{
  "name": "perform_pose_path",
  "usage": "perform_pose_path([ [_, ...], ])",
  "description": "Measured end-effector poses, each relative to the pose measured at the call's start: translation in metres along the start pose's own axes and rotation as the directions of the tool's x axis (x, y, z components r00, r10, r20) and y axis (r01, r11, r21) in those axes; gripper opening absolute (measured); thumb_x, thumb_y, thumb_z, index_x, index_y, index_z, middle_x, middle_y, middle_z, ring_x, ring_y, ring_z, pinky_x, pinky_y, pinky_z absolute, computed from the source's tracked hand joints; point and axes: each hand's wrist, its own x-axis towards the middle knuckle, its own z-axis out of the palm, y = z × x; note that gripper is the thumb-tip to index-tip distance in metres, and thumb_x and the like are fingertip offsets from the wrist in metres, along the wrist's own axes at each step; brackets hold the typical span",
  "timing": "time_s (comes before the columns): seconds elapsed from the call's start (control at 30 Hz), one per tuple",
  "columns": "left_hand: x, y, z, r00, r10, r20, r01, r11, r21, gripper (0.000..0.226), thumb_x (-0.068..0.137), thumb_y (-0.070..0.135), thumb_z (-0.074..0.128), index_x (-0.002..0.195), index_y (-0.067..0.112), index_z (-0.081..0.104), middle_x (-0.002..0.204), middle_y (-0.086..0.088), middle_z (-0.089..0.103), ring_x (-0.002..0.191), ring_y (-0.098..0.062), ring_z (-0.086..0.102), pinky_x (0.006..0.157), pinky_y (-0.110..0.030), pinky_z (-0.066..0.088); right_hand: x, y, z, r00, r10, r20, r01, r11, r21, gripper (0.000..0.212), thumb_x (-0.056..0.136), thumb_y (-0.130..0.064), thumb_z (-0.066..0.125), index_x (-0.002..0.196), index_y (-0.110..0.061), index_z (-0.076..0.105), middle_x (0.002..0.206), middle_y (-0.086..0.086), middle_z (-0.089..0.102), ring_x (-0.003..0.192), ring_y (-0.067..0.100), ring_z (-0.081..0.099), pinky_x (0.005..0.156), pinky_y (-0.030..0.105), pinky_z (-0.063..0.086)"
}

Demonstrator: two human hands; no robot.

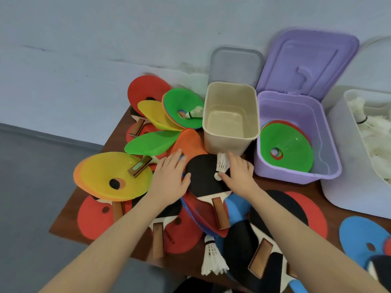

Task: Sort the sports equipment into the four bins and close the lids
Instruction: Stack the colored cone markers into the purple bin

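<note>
Pinching a white shuttlecock, the right hand rests on a black paddle; the left hand lies flat beside it. Just past the hands sits a cream bin (nothing inside). Right of it, a purple bin holds green cones. All stands on a brown table by a pale wall.

Right hand pinches shuttlecock (upright)
</note>
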Motion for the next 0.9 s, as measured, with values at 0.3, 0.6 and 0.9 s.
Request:
perform_pose_path([
  [0.3,-0.007,0.003,0.002,0.996,-0.014,-0.084,0.005,0.994,-0.111,0.052,0.086,0.038,0.036,0.121,0.007,0.06,0.127,-0.013,0.058,0.115,-0.03,0.055,0.095,-0.042,0.043,-0.024,0.006,-0.005,0.966,-0.028,-0.256,0.055,0.994,0.098,0.006,0.085,-0.015,0.063,0.091,-0.012,0.061,0.09,0.003,0.053,0.091,0.025,0.051,0.076,0.028,0.017],
  [0.6,-0.061,0.046,-0.003,0.986,-0.032,-0.163,-0.008,0.97,-0.243,0.052,0.087,0.041,0.035,0.125,0.012,0.055,0.128,-0.007,0.053,0.118,-0.026,0.048,0.093,-0.041,0.038,-0.092,0.014,-0.024,0.908,-0.028,-0.418,0.145,0.957,0.251,0.004,0.081,-0.017,0.061,0.082,-0.02,0.058,0.086,-0.009,0.053,0.083,0.017,0.054,0.073,0.025,0.017],
  [0.9,-0.158,0.109,0.031,0.943,-0.242,-0.228,0.141,0.911,-0.387,0.039,0.087,0.032,0.057,0.12,0.012,0.051,0.125,-0.008,0.05,0.113,-0.025,0.045,0.09,-0.032,0.035,-0.179,0.039,-0.022,0.908,-0.013,-0.419,0.148,0.945,0.291,0.009,0.083,-0.009,0.064,0.082,-0.016,0.058,0.091,-0.005,0.056,0.09,0.015,0.049,0.081,0.029,0.022],
])
